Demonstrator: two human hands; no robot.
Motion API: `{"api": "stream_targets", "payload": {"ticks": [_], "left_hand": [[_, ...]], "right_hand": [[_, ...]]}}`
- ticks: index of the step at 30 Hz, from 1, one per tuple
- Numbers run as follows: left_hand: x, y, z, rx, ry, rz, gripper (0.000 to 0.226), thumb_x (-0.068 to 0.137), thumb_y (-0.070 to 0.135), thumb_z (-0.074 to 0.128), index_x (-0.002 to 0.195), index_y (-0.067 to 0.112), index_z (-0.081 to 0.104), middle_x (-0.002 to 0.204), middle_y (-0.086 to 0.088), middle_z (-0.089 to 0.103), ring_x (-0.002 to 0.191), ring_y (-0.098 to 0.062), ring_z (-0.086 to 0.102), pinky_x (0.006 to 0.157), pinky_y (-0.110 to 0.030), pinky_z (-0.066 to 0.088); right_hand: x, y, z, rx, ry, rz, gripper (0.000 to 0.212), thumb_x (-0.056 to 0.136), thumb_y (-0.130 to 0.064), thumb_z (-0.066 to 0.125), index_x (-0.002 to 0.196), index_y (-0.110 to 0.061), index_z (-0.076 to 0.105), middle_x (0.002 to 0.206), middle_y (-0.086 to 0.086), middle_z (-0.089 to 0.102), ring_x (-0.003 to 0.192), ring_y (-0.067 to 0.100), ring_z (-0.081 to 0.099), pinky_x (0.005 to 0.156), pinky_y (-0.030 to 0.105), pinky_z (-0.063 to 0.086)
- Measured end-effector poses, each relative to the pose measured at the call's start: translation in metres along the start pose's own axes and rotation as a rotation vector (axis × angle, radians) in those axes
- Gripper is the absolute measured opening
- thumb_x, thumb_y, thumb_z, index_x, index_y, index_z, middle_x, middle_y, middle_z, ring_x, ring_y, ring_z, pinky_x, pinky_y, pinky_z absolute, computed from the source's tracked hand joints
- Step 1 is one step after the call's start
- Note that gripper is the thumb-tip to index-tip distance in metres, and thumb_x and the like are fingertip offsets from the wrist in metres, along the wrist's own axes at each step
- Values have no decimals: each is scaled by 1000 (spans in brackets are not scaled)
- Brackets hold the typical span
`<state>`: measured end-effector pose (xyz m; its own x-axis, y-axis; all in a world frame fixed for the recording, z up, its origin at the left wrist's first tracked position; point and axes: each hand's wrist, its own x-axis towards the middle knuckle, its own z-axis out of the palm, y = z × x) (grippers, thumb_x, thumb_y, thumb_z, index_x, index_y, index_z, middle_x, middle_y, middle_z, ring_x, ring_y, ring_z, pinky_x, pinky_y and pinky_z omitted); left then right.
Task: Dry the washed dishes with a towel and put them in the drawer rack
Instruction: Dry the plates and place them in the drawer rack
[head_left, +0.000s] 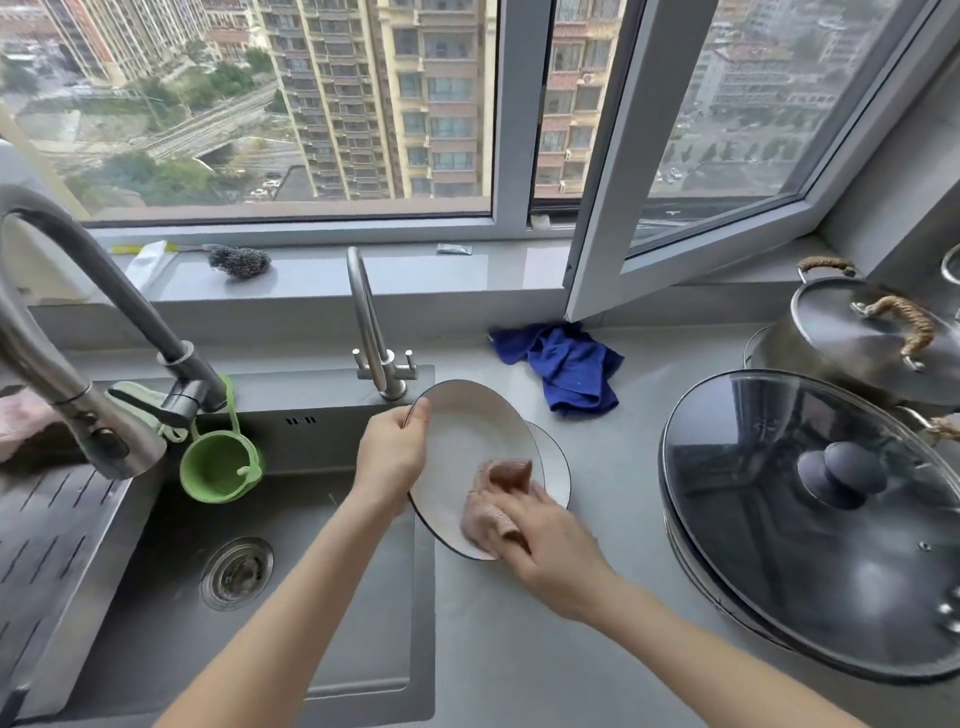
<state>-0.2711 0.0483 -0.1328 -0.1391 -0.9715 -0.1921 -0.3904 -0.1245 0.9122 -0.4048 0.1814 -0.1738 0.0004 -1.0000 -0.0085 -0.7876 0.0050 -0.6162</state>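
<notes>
A white plate with a dark rim (462, 441) is tilted up over the counter beside the sink. My left hand (389, 457) grips its left edge, thumb on the rim. My right hand (545, 551) holds a pink towel (493, 499) against the plate's lower right face. Behind it lies a second white plate (556, 462), mostly hidden, with only its right edge showing. No drawer rack is in view.
A grey sink (291, 597) with a drain lies on the left, two taps (371, 332) behind it, and a green cup (218, 467) hanging there. A blue cloth (566, 364) lies on the counter. A glass-lidded pan (826, 514) and a steel pot (862, 338) stand at right.
</notes>
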Motion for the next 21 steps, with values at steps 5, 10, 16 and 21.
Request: {"api": "stream_targets", "payload": {"ticks": [5,10,16,21], "left_hand": [[-18,6,-1,77,-33,56,44,99,27,45,60,19,25,55,6,18,48,-11,16,43,-23,11],[-15,15,-1,-44,-44,-9,38,99,27,46,79,1,65,67,-7,58,61,-15,49,59,-28,39],[-17,-7,-9,-65,-89,-81,35,98,32,46,68,14,44,65,-5,36,65,-16,33,60,-28,26],[-22,-17,-30,-64,-214,-141,50,62,68,49,87,25,47,86,-1,40,78,-18,36,72,-33,26]], "right_hand": [[48,24,-7,-127,107,-54,66,89,-45,22,150,-20,25,158,-1,20,146,13,3,118,50,9],[62,-48,6,197,136,-63,64,92,-46,21,146,-22,-2,159,5,-6,145,14,-17,119,32,-8],[-8,-60,-3,341,-206,-128,56,98,-37,27,151,-30,11,158,-17,1,144,-2,-8,118,21,0],[-30,7,-16,-322,-20,-256,54,82,-27,37,132,-20,55,143,1,49,134,21,45,114,45,17]]}}
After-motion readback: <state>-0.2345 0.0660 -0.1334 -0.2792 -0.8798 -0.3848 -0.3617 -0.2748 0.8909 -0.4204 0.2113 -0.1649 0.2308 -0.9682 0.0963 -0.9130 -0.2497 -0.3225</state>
